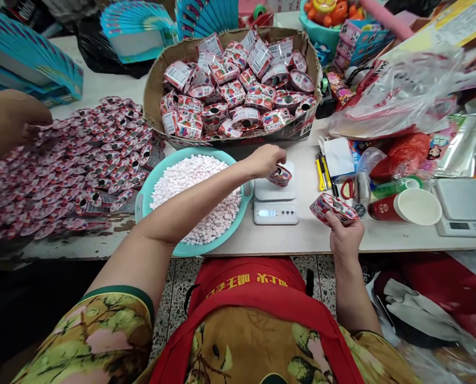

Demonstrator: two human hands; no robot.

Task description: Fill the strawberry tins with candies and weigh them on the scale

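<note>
My left hand (267,161) reaches across the turquoise basin (245,200) to the white digital scale (276,194). Its fingers are curled closed at the upper edge of a red-and-white candy packet (281,176) on the scale pan. What they hold, if anything, is hidden. The lit display seems to read 83. To the right of the scale, my right hand (345,232) grips another strawberry-print packet (329,207) just above the table, a dark round opening showing on top. Small pale pink candies (193,176) fill the basin under my left forearm.
A cardboard box (153,96) of filled packets stands behind the basin. Many flat packets (81,165) cover the left, where another person's hand (14,125) reaches in. Cutters (323,172), a tipped paper cup (416,206) and a second scale (466,200) lie to the right.
</note>
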